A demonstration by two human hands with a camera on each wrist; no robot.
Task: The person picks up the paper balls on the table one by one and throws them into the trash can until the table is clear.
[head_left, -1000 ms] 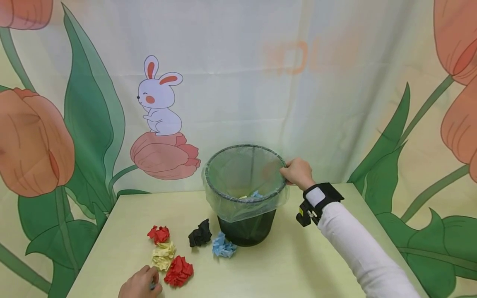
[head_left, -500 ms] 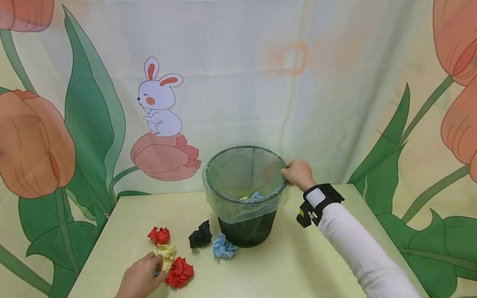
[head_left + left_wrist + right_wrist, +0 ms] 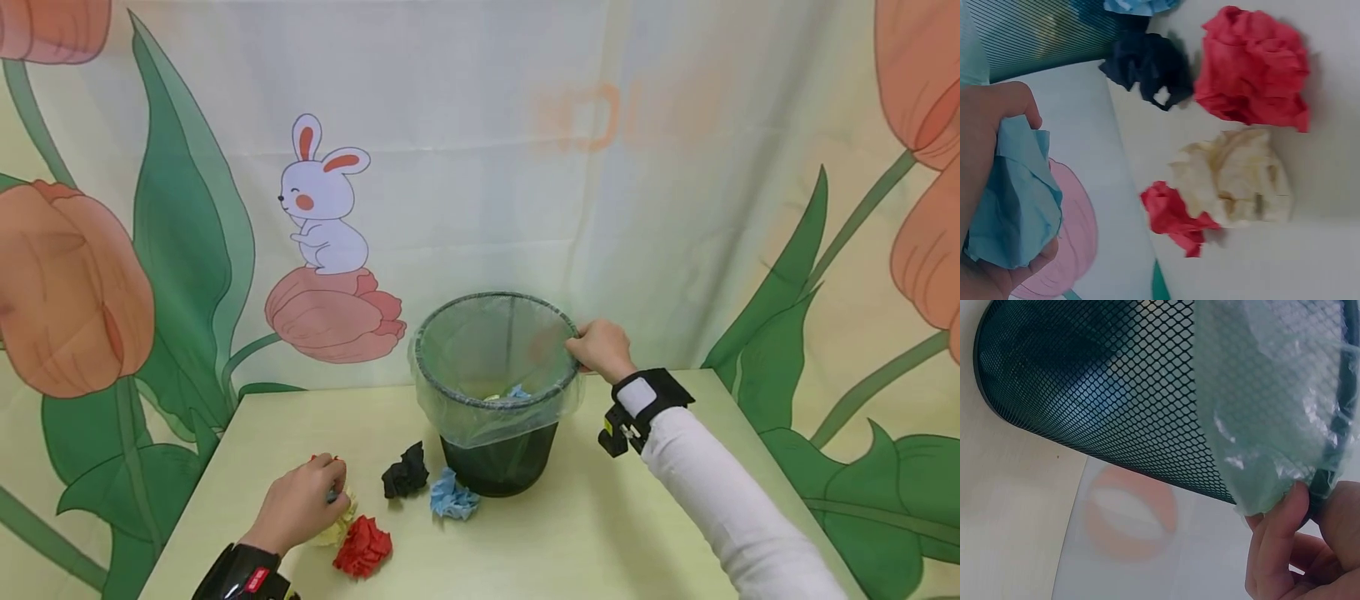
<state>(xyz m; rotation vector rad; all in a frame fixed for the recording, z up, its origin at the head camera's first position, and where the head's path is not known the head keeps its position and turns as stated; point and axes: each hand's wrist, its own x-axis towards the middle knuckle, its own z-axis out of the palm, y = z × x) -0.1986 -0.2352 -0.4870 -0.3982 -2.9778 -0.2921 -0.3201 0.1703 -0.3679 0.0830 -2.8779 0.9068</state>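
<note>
My left hand [image 3: 303, 502] grips a crumpled ball of light blue paper [image 3: 1017, 194], seen clearly in the left wrist view; it is above the paper balls at the table's left. Below it are a yellow paper ball [image 3: 1235, 178], a small red one [image 3: 1175, 217] and a larger red one [image 3: 363, 547]. My right hand [image 3: 602, 348] pinches the rim of a dark mesh wastebasket [image 3: 1147, 394] on its right side, over the pale green bag [image 3: 1272, 425] lining it. Bits of blue and yellow paper [image 3: 516, 392] show inside the basket.
A black paper ball [image 3: 405, 472] and a light blue one [image 3: 453, 495] lie on the table [image 3: 600, 533] at the basket's front left. Behind the table hangs a printed curtain [image 3: 480, 167] with tulips and a rabbit.
My left hand has risen from the lower left, moving forward over the yellow and small red balls with the blue paper in its grip. The right hand and wastebasket stay put.
</note>
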